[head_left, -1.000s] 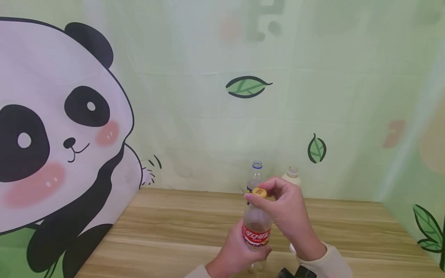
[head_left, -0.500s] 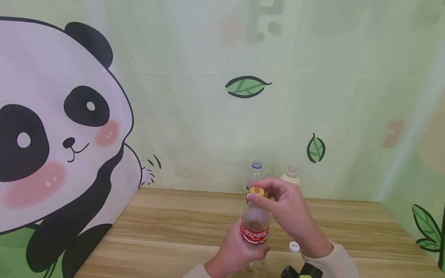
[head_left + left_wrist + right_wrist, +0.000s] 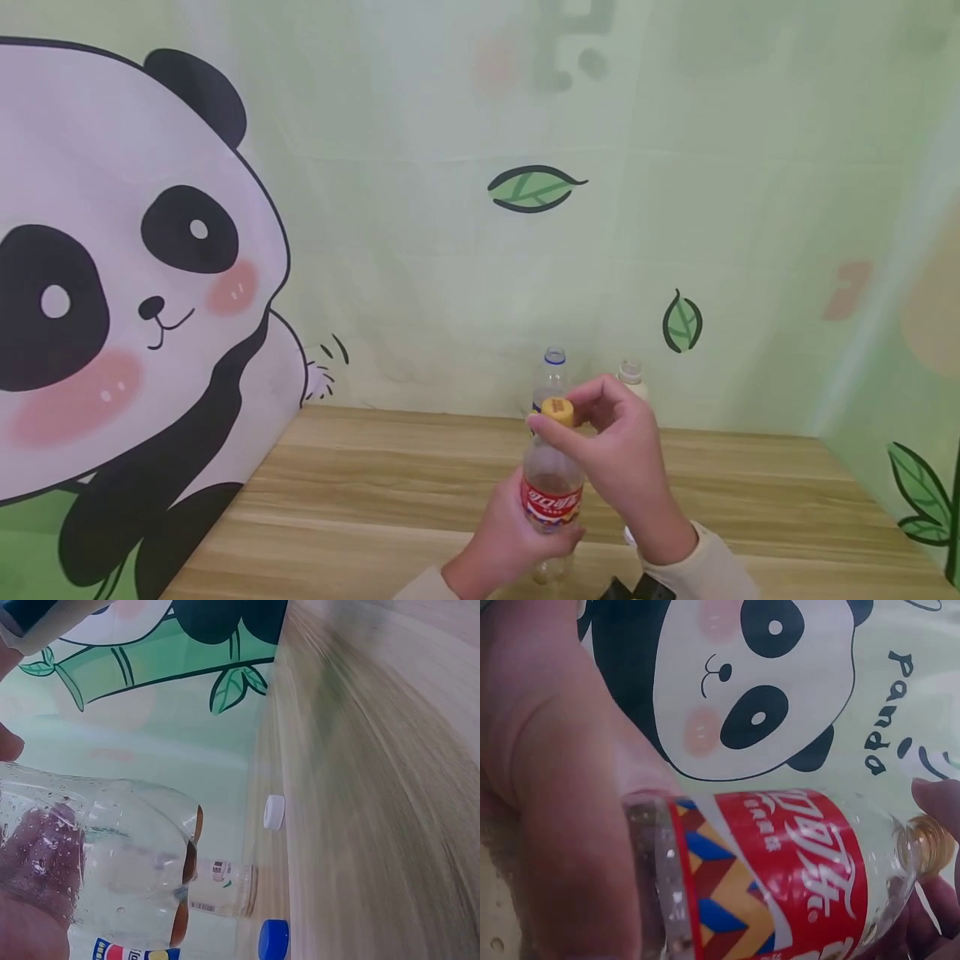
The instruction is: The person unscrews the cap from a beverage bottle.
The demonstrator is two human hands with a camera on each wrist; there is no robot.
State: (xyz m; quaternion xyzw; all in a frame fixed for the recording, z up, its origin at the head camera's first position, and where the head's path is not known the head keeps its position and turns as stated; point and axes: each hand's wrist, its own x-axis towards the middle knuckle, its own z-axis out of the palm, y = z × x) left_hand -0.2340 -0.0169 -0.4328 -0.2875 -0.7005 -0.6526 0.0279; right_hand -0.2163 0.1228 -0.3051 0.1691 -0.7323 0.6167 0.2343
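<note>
My left hand [image 3: 502,533] grips the lower body of a clear plastic cola bottle [image 3: 551,504] with a red label. It holds the bottle above the wooden table, tilted slightly. At the neck, my right hand [image 3: 622,442] pinches the yellow cap [image 3: 558,409] between thumb and fingers. The right wrist view has the label [image 3: 795,862] large across it, with the right fingertips around the cap [image 3: 930,844]. Droplets cling inside the bottle [image 3: 112,832] in the left wrist view, and a little dark liquid shows at its base.
Behind my hands stand an uncapped clear bottle [image 3: 554,379] with a blue neck ring and an uncapped cream bottle [image 3: 637,388]. A white cap [image 3: 274,812] and a blue cap [image 3: 274,940] rest on the wooden table [image 3: 360,787]. A panda-printed backdrop [image 3: 420,292] rises behind.
The right hand keeps its pinch while its wrist shifts and the yellow cap's printed top changes angle. The white cap, in view half a second ago, is mostly behind the right wrist now.
</note>
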